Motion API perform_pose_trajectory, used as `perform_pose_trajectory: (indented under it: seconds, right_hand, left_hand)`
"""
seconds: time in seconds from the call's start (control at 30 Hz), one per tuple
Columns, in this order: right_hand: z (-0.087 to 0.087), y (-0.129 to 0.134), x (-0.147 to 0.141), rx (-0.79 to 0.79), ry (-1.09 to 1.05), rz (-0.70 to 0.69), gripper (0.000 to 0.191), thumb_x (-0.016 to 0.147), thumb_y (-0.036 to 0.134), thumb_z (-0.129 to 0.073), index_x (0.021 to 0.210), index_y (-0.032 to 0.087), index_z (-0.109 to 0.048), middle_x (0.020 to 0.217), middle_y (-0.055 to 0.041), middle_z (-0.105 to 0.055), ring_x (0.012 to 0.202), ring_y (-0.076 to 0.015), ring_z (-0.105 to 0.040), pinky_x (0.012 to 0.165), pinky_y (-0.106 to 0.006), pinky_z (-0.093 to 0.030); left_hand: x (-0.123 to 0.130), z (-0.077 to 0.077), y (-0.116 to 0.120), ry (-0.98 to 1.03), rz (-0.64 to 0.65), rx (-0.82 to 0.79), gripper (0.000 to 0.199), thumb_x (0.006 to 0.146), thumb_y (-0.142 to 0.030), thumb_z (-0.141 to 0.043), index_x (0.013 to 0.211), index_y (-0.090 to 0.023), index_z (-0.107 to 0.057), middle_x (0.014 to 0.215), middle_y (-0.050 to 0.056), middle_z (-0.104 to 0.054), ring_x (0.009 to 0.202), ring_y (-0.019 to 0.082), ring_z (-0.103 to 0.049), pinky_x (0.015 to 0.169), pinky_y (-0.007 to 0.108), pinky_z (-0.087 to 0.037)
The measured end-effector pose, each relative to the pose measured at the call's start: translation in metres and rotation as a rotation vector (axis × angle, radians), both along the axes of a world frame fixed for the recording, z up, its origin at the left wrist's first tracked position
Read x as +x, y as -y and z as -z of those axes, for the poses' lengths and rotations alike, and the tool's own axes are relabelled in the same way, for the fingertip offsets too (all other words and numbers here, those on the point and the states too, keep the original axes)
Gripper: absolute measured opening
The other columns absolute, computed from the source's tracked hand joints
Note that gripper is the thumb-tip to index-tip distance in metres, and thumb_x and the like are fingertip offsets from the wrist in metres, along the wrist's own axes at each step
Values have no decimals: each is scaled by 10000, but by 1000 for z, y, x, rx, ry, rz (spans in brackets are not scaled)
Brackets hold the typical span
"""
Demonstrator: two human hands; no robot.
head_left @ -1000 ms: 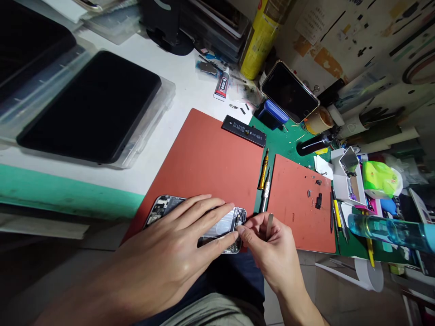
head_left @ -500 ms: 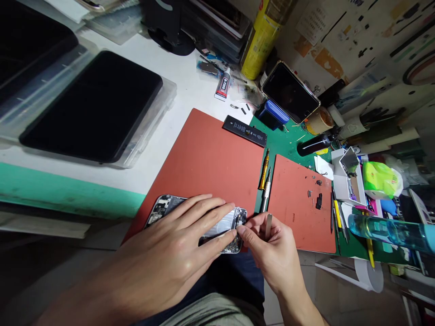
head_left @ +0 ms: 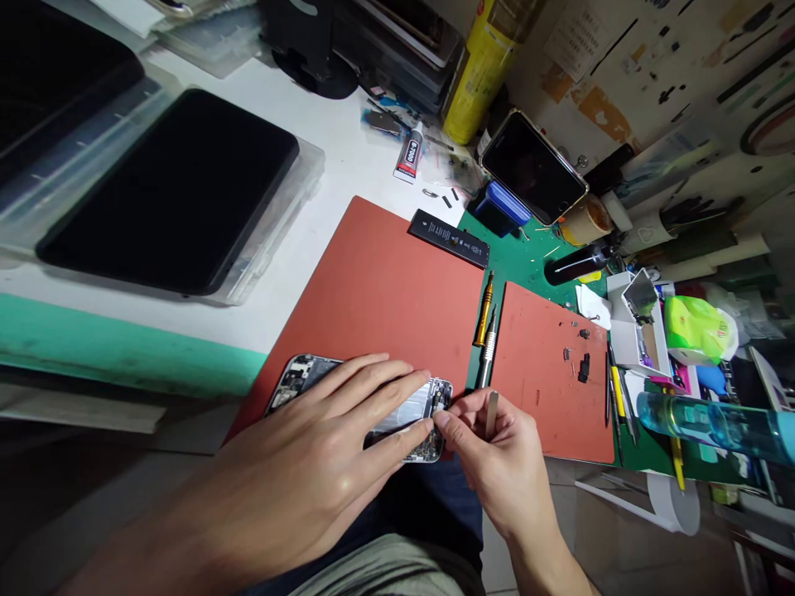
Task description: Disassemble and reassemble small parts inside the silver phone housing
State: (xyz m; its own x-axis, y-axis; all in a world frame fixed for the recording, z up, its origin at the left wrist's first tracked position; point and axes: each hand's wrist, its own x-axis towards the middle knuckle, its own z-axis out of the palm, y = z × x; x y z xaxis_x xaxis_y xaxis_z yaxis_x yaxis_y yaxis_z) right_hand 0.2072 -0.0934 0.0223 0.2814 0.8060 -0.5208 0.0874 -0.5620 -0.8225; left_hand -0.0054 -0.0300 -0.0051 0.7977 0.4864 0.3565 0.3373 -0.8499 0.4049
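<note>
An opened phone housing [head_left: 397, 414] lies at the near edge of the red mat [head_left: 385, 290], its inner parts showing. My left hand [head_left: 329, 439] rests over it with the fingers spread, covering its middle. At the housing's right end, my right hand [head_left: 497, 439] pinches with thumb and forefinger at the corner. A thin metal tool [head_left: 492, 415] is held in the curled fingers of that hand; its tip is hidden. A black battery [head_left: 448, 238] lies on the mat's far right corner. Gold [head_left: 484, 309] and silver [head_left: 489, 348] screwdrivers lie just right of the mat.
Small dark parts [head_left: 584, 367] sit on a second red mat [head_left: 522, 372]. A black tablet [head_left: 174, 190] lies at the left. Farther back are a glue tube [head_left: 408, 155], a propped phone [head_left: 534, 168] and a yellow can [head_left: 475, 83]. A blue bottle [head_left: 714, 426] is far right.
</note>
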Motion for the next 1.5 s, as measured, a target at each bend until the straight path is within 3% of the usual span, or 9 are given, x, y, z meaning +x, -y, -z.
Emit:
perform_pose_trajectory:
  seconds: [1.07,1.5]
  right_hand:
    - [-4,-2,1,5,-8,-28,422,855,555,-832,767,206,-614,604,42,-594,457,-65,-355,439,-223,-284]
    - [-6,-4,0,20,-23,-44,345,885,466,-806,776,202,-612,602,54,-555,520,-76,-374,498,-221,-320]
  left_hand:
    - [1,-1,0,17,-18,-29,466,1009,-161,-544,1447,-231,-690,1486,144,-658,1392,368,-563,1093,553,-567]
    - [0,0,2,-6,-25,-1,456,1010,-166,-541,1435,-225,-697,1501,155,-646,1409,386,-547,1084,577,-566]
